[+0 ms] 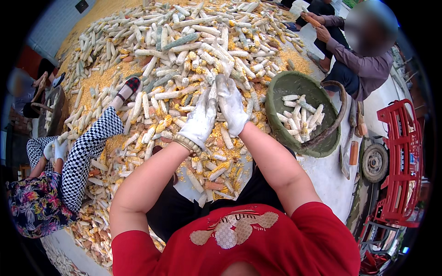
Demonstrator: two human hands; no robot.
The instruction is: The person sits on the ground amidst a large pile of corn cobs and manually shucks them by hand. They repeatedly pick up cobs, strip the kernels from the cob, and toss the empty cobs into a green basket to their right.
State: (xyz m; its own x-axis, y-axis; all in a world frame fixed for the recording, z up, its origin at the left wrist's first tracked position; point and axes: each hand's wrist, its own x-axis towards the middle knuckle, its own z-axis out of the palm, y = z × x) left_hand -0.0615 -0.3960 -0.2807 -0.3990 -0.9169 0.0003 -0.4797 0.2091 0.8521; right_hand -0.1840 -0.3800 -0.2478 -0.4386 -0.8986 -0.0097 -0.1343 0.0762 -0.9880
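A large heap of corn cobs (193, 38), many stripped pale and some still bearing yellow kernels, spreads before me. Both my hands wear white work gloves, soiled at the fingers. My left hand (200, 119) and my right hand (229, 103) are raised over the heap, fingers pointing away from me. Between them is a pale corn cob (213, 90), pressed by the fingers of both hands; its lower part is hidden. A beaded bracelet circles my left wrist. Loose yellow kernels (221, 138) and partly stripped cobs lie below my hands.
A green basket (284, 81) with a curved handle holds stripped cobs at my right. Beyond it sits a person (362, 69) holding a reddish cob. Another gloved person (41, 200) sits at left, one foot on the heap; a further person is behind. A red cargo vehicle (400, 165) stands far right.
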